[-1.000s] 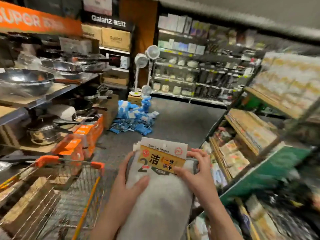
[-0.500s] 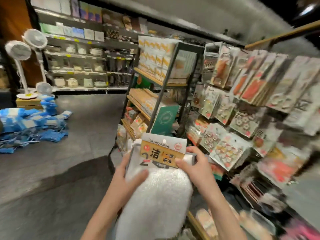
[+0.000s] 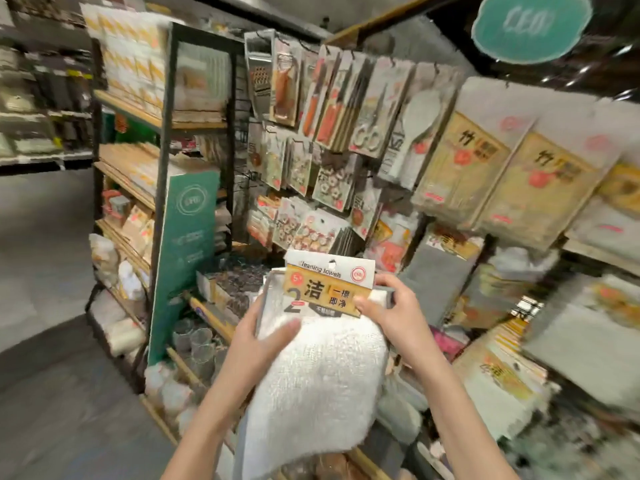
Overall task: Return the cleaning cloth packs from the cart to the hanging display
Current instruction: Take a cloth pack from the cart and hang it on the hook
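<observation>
Both hands (image 3: 332, 317) grip cleaning cloth pack (image 3: 318, 368) | hanging display (image 3: 332, 140) behind | green sign (image 3: 187, 251) left

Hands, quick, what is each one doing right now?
Left hand: holding the cleaning towel pack at its left edge.
Right hand: fingers pinching the pack's header card.
</observation>
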Motion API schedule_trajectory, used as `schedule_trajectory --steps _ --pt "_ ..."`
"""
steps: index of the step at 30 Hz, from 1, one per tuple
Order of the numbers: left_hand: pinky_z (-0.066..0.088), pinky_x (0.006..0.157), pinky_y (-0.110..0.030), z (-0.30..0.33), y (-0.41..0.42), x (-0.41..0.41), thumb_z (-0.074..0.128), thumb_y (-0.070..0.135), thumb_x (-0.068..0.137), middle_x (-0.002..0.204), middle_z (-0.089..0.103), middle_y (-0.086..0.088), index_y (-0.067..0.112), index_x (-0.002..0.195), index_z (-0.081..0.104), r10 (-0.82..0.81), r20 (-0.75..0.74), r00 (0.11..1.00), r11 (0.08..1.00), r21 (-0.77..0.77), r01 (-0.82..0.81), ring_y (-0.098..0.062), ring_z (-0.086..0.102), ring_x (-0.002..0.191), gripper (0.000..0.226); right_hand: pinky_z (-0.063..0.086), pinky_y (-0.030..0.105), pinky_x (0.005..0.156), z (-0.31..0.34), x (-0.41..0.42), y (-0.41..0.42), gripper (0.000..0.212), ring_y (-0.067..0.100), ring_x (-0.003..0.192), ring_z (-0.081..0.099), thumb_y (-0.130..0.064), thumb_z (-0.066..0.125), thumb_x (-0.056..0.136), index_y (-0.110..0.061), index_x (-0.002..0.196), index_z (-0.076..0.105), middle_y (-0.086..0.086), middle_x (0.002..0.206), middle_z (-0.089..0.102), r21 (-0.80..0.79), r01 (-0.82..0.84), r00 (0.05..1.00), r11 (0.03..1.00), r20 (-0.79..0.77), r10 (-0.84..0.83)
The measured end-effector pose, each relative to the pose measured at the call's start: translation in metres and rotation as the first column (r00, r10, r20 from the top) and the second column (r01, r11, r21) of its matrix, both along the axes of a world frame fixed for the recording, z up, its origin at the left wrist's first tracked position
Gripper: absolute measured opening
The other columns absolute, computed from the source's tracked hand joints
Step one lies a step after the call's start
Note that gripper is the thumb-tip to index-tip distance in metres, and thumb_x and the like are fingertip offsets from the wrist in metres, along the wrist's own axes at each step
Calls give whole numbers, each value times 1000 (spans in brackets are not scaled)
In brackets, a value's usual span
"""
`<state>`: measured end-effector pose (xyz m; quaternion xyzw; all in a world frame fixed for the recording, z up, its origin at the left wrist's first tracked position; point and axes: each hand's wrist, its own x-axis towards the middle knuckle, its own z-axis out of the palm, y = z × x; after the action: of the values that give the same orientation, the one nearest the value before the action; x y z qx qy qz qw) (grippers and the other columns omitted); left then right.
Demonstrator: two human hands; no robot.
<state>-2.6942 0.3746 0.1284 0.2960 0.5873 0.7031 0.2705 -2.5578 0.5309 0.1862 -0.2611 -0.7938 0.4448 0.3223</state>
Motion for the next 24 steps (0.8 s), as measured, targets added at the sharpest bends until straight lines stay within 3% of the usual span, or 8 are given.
schedule_trajectory --steps 2,4,7,10,14,17,20,24 --pt "57 66 -25 -1 18 14 78 28 72 104 73 10 43 113 60 -43 16 999 999 19 42 -13 71 89 47 52 36 85 -1 20 10 19 13 96 64 -12 69 83 -23 93 59 -4 101 67 -10 24 1000 1000 -19 -24" --pt "55 67 -23 0 37 26 80 30 73 102 72 18 55 101 60 -62 14 998 998 14 62 -7 70 88 42 42 17 91 -2 35 17 22 1 104 55 -13 70 83 -24 97 58 -4 111 57 50 94 995 994 -36 -92" --pt "54 76 -31 2 63 38 80 41 63 106 72 12 45 108 61 -100 34 994 995 4 100 -9 69 93 49 31 -1 80 2 52 26 27 -10 99 46 -14 74 77 -30 89 56 -12 102 52 164 238 971 957 -57 -232" --pt "52 76 -28 1 90 44 74 53 54 108 70 16 46 112 59 -170 -2 985 985 16 170 -7 67 97 60 39 3 69 3 69 39 21 -10 85 57 -8 73 78 -20 88 58 -14 91 65 85 253 966 964 -75 -247" --pt "42 101 -41 -4 122 50 73 67 50 135 53 19 45 123 53 -263 -10 965 965 -5 263 -10 53 121 80 40 4 70 1 95 57 23 -13 86 56 -7 71 80 -24 87 59 -17 88 66 4 350 928 937 -134 -347" --pt "40 104 -50 -2 144 55 68 69 53 120 62 16 55 88 59 -305 -3 952 952 -5 305 -17 57 114 39 48 19 84 0 121 71 25 4 100 61 -13 70 82 -34 89 60 -17 96 68 -120 438 871 891 -189 -454" --pt "39 103 -56 -2 162 64 74 59 66 110 64 6 46 82 59 -329 -6 944 944 17 329 -27 59 109 25 51 35 89 -2 144 80 28 20 101 65 -14 71 82 -40 90 61 -2 107 68 -198 514 808 835 -213 -549" --pt "48 88 -50 -7 182 83 74 22 75 107 69 -1 34 85 56 -387 23 922 921 46 386 -31 65 100 24 52 20 73 -7 179 89 26 11 89 67 -15 72 82 -35 91 59 -2 105 68 -216 638 713 739 -198 -673"
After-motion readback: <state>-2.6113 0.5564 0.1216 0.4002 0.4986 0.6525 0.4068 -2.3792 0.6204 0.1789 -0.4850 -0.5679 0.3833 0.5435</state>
